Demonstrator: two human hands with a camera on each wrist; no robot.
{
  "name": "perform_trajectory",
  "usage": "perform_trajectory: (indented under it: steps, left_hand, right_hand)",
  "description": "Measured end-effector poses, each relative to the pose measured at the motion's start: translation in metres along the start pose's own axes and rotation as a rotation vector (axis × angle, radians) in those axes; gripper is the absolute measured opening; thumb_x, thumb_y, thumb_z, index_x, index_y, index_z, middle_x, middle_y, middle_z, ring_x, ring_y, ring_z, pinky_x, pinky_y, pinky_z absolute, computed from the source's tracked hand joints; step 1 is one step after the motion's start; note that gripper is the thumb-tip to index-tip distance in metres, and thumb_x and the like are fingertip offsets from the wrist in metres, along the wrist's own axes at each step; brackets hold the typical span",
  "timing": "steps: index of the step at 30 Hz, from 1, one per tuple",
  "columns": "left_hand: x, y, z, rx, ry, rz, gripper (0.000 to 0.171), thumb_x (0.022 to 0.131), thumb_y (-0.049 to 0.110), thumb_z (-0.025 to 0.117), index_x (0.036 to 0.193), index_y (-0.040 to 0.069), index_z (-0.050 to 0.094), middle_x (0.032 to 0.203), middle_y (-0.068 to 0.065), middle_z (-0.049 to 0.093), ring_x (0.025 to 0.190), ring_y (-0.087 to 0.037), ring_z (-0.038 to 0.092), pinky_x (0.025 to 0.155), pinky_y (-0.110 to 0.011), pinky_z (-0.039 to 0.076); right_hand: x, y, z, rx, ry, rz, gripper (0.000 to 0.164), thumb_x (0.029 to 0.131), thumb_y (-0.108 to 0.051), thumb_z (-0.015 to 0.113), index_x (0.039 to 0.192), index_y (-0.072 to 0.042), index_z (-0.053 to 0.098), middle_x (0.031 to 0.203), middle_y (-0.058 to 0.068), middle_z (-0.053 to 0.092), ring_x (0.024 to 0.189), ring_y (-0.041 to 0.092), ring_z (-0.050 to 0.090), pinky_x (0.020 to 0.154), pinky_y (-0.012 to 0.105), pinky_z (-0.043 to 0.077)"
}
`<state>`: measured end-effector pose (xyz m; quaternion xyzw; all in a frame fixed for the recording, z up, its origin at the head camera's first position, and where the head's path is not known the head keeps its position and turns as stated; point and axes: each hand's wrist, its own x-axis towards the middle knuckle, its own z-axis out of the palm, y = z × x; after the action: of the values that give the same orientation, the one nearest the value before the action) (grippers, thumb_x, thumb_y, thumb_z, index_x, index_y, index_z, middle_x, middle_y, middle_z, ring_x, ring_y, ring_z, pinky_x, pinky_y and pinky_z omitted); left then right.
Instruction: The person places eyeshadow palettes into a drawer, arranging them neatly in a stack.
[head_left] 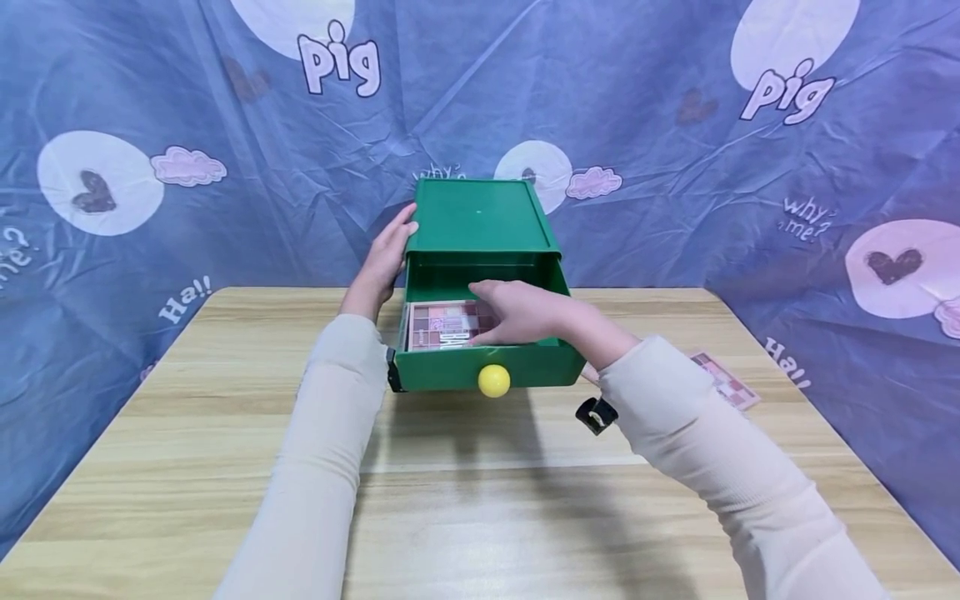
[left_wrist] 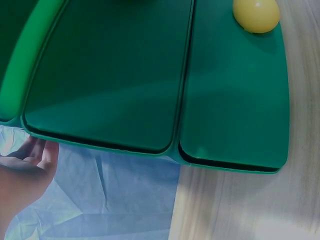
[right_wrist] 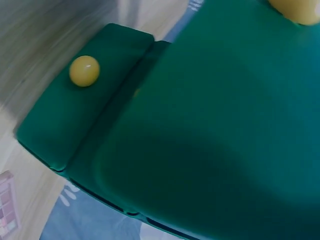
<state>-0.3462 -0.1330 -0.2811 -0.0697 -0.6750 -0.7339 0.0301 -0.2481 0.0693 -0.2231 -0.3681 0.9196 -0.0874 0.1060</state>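
One palette (head_left: pixel 435 323) lies face up in the pulled-out drawer (head_left: pixel 442 372), under and to the left of the right hand (head_left: pixel 517 312). That hand's thumb and fingers are spread apart over the palette's right part; whether they touch it cannot be told. The left hand (head_left: pixel 384 254) rests against the cabinet's (head_left: pixel 480 217) left side, fingers nearly straight, away from the palette. A yellow knob (head_left: pixel 493 381) sits on the drawer front. Another palette (head_left: pixel 735 388) lies on the table (head_left: pixel 465 517), beyond the right sleeve (head_left: pixel 720 450).
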Motion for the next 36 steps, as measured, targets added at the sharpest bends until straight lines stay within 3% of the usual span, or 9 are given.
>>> perform_trajectory:
  steps: [4,8,18,20,22,25,28,31,36]
  left_hand:
    - [0.0,0.0,0.001,-0.001,-0.001,0.0,0.044,0.088,0.03,0.044,0.132,0.03,0.037,0.135,0.005,0.027,0.116,-0.014,0.031,0.093,-0.041,0.025]
    - [0.0,-0.001,0.0,-0.002,0.0,-0.003,0.044,0.088,0.03,0.044,0.132,0.03,0.037,0.135,0.006,0.027,0.116,-0.013,0.031,0.093,-0.041,0.026]
    - [0.0,-0.002,0.0,-0.017,-0.008,0.011,0.045,0.088,0.029,0.045,0.132,0.029,0.037,0.135,0.005,0.028,0.115,-0.014,0.032,0.092,-0.04,0.027]
    - [0.0,-0.001,0.0,-0.015,-0.01,0.015,0.045,0.088,0.029,0.045,0.132,0.029,0.037,0.135,0.005,0.028,0.115,-0.013,0.032,0.092,-0.039,0.028]
    - [0.0,-0.001,0.0,-0.01,-0.01,0.016,0.044,0.088,0.029,0.045,0.132,0.029,0.037,0.135,0.005,0.028,0.115,-0.013,0.032,0.092,-0.039,0.027]
    - [0.0,-0.001,0.0,-0.005,-0.008,0.014,0.044,0.088,0.03,0.045,0.131,0.029,0.037,0.135,0.006,0.028,0.115,-0.012,0.031,0.092,-0.04,0.027]
    - [0.0,-0.001,0.0,0.002,-0.007,0.01,0.044,0.088,0.03,0.045,0.131,0.03,0.037,0.135,0.006,0.027,0.116,-0.012,0.03,0.093,-0.041,0.025]
    - [0.0,-0.002,-0.001,0.005,-0.007,0.009,0.044,0.088,0.03,0.045,0.131,0.031,0.037,0.135,0.006,0.027,0.116,-0.012,0.03,0.093,-0.042,0.025]
    - [0.0,-0.001,0.0,0.011,-0.012,0.014,0.044,0.088,0.031,0.045,0.131,0.031,0.037,0.135,0.007,0.027,0.116,-0.012,0.029,0.093,-0.042,0.024]
  right_hand:
    - [-0.008,0.001,-0.008,0.061,0.027,0.004,0.079,0.078,-0.041,0.06,0.133,0.004,0.025,0.133,0.014,0.031,0.116,0.022,0.036,0.093,0.034,0.029]
    - [-0.018,0.002,-0.016,0.102,0.055,0.008,0.078,0.078,-0.042,0.059,0.134,0.0,0.025,0.134,0.012,0.031,0.096,0.021,0.049,0.09,0.033,0.032]
    - [-0.046,0.004,-0.034,0.141,0.169,-0.03,0.076,0.079,-0.041,0.058,0.136,-0.004,0.024,0.136,0.008,0.029,0.12,0.018,0.029,0.094,0.034,0.026]
    - [-0.051,0.006,-0.037,0.147,0.19,-0.03,0.075,0.079,-0.04,0.058,0.136,-0.005,0.024,0.136,0.008,0.028,0.11,0.018,0.039,0.093,0.034,0.028]
    - [-0.056,0.007,-0.04,0.161,0.207,-0.012,0.075,0.079,-0.041,0.058,0.136,-0.007,0.024,0.129,0.009,0.037,0.082,0.018,0.05,0.086,0.034,0.033]
    - [-0.063,0.01,-0.043,0.191,0.232,0.021,0.074,0.079,-0.041,0.058,0.137,-0.01,0.024,0.127,0.006,0.038,0.055,0.019,0.039,0.075,0.034,0.035]
    - [-0.07,0.017,-0.045,0.24,0.264,0.049,0.073,0.079,-0.039,0.059,0.137,-0.011,0.024,0.13,0.005,0.035,0.078,0.023,0.052,0.079,0.036,0.036]
    - [-0.076,0.027,-0.044,0.305,0.296,0.063,0.069,0.081,-0.034,0.059,0.136,-0.01,0.025,0.136,0.005,0.028,0.116,0.028,0.033,0.09,0.041,0.031]
    - [-0.085,0.045,-0.039,0.402,0.354,0.08,0.063,0.083,-0.028,0.057,0.135,-0.008,0.028,0.136,0.008,0.028,0.12,0.033,0.027,0.094,0.045,0.024]
